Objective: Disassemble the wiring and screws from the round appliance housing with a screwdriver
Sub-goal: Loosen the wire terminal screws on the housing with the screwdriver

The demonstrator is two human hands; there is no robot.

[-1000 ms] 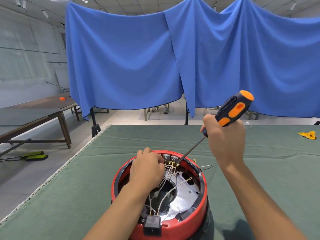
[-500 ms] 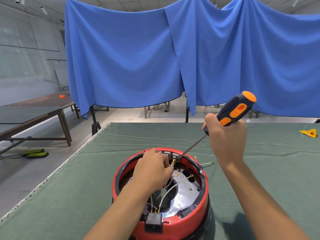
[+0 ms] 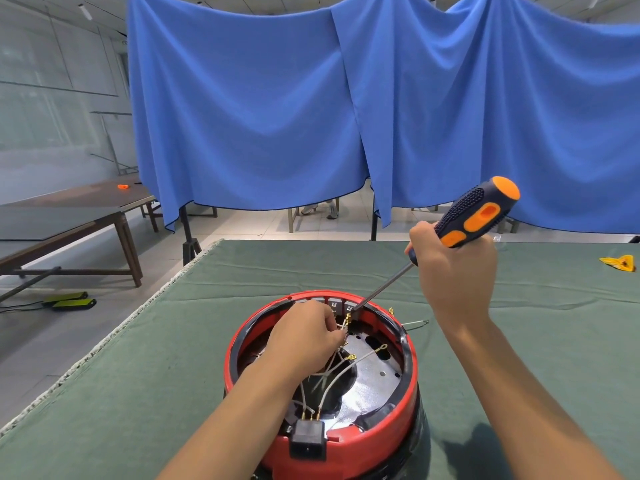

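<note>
A round red housing [image 3: 408, 403] stands open-side up on the green table near me, with a silver plate and white wires [image 3: 332, 375] with brass terminals inside. A black socket [image 3: 308, 441] sits in its near rim. My left hand [image 3: 304, 334] reaches into the housing and pinches wires near the far rim. My right hand [image 3: 457, 271] grips the black and orange screwdriver [image 3: 478, 213], whose shaft slants down-left, its tip at the terminal block on the far rim.
A loose white wire [image 3: 415, 323] lies on the green cloth [image 3: 173, 358] just right of the housing. A yellow object [image 3: 620, 263] lies at the far right. A dark wooden table [image 3: 69, 216] stands left across the floor. Blue curtains hang behind.
My left hand has shifted slightly right toward the terminals at the far rim. The screwdriver and right hand hold nearly the same place.
</note>
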